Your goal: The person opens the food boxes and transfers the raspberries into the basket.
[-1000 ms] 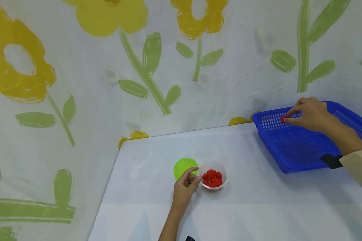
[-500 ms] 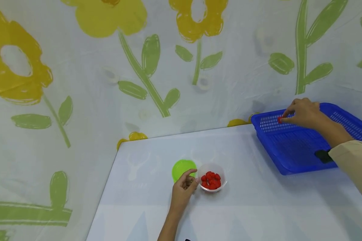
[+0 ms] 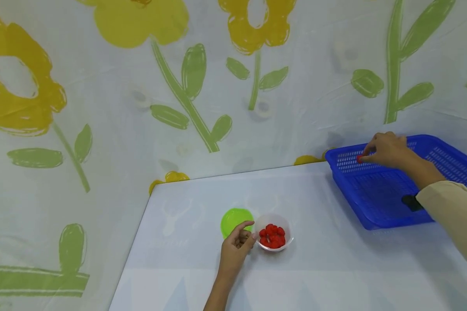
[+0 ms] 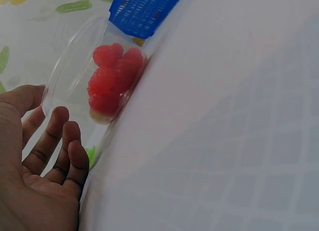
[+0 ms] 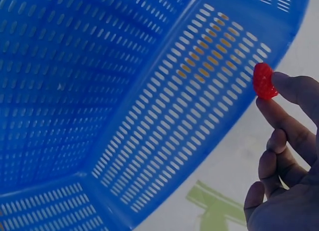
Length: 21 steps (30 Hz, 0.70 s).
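Observation:
My right hand [image 3: 391,151] pinches one red raspberry [image 5: 264,81] between thumb and fingertip, its other fingers loosely bent. In the head view it hangs over the back left part of a blue plastic basket [image 3: 367,218]; the right wrist view shows the raspberry beside the slotted wall. On the table, a clear round bowl [image 3: 289,242] holds several red raspberries [image 4: 112,74]. My left hand [image 3: 233,252] rests beside that bowl with its fingers loosely curved, thumb tip right at the rim. Partly behind the left fingers lies a bright green round lid [image 3: 233,218].
The white table [image 3: 315,276] carries the bowl at its middle and the basket at its back right. Behind it hangs a white flower-patterned cloth [image 3: 295,125]. A beige sleeve [image 3: 451,216] covers the right forearm and overlaps the basket's front side.
My right hand has shifted a little left and slightly lower over the basket, still pinching the raspberry. The left hand stays by the bowl. The head view tilts slightly.

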Tool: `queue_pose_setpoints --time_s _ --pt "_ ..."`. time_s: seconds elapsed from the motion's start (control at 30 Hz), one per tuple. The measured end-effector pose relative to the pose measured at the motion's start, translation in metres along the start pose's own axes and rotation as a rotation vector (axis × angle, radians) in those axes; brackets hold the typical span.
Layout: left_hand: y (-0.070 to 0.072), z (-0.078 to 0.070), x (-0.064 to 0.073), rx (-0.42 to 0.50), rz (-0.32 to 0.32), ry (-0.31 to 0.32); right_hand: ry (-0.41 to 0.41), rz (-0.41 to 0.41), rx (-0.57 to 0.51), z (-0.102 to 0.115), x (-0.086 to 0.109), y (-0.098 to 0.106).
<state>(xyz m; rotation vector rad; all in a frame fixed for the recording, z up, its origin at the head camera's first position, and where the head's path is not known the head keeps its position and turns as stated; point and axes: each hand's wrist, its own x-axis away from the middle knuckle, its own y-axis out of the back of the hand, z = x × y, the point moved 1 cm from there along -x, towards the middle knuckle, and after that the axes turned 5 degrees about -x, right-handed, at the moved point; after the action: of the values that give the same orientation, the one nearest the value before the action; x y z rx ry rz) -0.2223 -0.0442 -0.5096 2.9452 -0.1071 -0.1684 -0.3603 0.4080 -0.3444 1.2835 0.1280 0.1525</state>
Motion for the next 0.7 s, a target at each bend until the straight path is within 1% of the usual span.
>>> queue_pose_setpoints --time_s 0.13,0.27,0.4,0.6,0.7 --pt "0.000 -0.001 0.001 0.005 0.012 -0.026 0.006 0.005 -0.022 -0.001 -0.001 -0.008" --pt "0.001 0.000 0.001 0.021 0.015 -0.037 0.012 0.017 -0.024 0.000 -0.005 -0.015" --pt "0.001 0.001 0.001 0.032 0.014 -0.040 0.007 0.030 -0.027 -0.001 -0.010 -0.023" --pt "0.001 0.000 0.001 0.029 0.011 -0.044 0.034 0.028 -0.040 -0.005 -0.016 -0.037" --pt "0.000 0.000 0.001 0.027 0.007 -0.046 0.042 0.043 -0.030 -0.004 -0.017 -0.043"
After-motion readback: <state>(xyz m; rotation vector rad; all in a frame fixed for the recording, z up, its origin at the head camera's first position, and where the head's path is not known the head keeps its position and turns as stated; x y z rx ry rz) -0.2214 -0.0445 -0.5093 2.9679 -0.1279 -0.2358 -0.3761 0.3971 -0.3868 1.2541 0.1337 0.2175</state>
